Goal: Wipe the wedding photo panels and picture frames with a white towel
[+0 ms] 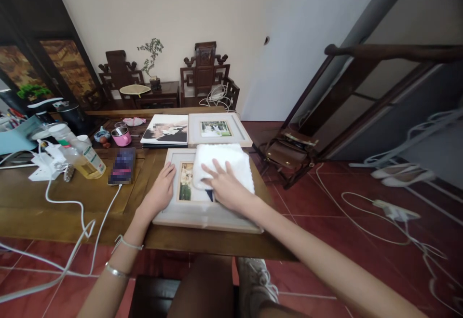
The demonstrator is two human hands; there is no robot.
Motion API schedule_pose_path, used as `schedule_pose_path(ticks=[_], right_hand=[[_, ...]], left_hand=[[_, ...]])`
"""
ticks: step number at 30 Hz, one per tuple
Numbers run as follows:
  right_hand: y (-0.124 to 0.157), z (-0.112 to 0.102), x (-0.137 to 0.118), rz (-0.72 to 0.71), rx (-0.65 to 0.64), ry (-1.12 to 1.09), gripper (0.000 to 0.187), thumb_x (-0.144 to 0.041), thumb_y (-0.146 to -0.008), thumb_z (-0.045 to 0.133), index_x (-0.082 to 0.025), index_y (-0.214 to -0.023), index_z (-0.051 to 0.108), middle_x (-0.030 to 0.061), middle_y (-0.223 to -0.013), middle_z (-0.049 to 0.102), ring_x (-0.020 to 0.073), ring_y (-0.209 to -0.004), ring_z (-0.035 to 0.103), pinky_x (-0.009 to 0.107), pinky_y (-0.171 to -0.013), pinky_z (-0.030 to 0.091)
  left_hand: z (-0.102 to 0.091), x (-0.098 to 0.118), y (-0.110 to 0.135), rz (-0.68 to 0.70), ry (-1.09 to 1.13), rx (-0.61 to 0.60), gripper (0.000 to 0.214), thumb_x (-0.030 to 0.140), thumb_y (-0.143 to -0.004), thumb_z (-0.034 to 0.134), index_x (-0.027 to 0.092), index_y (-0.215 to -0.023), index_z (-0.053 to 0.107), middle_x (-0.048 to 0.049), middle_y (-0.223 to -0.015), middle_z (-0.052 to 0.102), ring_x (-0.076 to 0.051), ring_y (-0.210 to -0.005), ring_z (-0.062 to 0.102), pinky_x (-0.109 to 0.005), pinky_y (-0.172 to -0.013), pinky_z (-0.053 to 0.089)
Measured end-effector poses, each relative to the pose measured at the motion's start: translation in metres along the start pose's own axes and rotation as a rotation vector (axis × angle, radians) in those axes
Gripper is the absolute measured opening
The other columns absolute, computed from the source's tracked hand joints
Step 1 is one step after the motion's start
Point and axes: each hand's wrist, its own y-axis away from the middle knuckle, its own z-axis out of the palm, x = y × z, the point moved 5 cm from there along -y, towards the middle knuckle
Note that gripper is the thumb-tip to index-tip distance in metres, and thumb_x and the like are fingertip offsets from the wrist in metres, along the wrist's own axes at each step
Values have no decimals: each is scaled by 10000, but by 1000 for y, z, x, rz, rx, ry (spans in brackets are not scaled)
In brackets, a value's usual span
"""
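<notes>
Head view: presses folded white cloth [231, 155] onto picture frame [210, 215] with right hand [224, 185], fingers spread; rests left hand [162, 188] on left rim, fingers close together, cannot tell whether pinching underneath. As for the frame: lies face up on table [148, 166], close to near edge, just before second frame [216, 129]. Could skid over that edge if pushed hard with loose left-hand support. Seems to run lengthwise left to right, along near edge
</notes>
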Motion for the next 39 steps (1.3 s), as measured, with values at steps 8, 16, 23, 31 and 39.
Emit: schedule_pose_path(ticks=[8,16,23,31,39], right_hand=[[89,-36,-54,-210,-312,-385,667,49,-635,383,-236,-1177,645,22,-1514,354,287,-1417,222,551,-1114,264],[7,-5,-4,-11,1,-100,667,41,-699,419,-168,-1321,544,90,-1541,284,398,-1414,140,664,-1094,157],[-49,0,13,29,83,37,572,1,-789,452,-172,-1328,536,76,-1570,200,469,-1402,59,762,-1025,146],[46,-18,-71,-140,-316,-230,610,-4,-716,476,-226,-1275,583,39,-1556,251,440,-1405,121,711,-1062,185],[5,-14,-33,-1,-151,-189,697,36,-715,416,-209,-1364,489,62,-1562,235,419,-1414,117,731,-1033,203]], left_hand=[[1,1,0,-13,-35,0,474,95,-882,337,66,-1331,487,-190,-1420,458,-267,-1403,303,-489,-1155,280],[3,1,-1,0,-23,2,465,100,-876,336,56,-1306,507,-192,-1420,455,-274,-1408,290,-489,-1154,281],[0,0,0,-12,1,-12,469,89,-869,353,55,-1309,510,-194,-1423,454,-280,-1400,308,-499,-1153,281],[0,1,1,-11,-9,12,479,86,-869,352,66,-1326,497,-180,-1418,467,-265,-1397,317,-492,-1155,284],[-1,2,-1,2,56,29,427,150,-920,321,76,-1279,540,-182,-1383,507,-262,-1385,343,-485,-1146,300]])
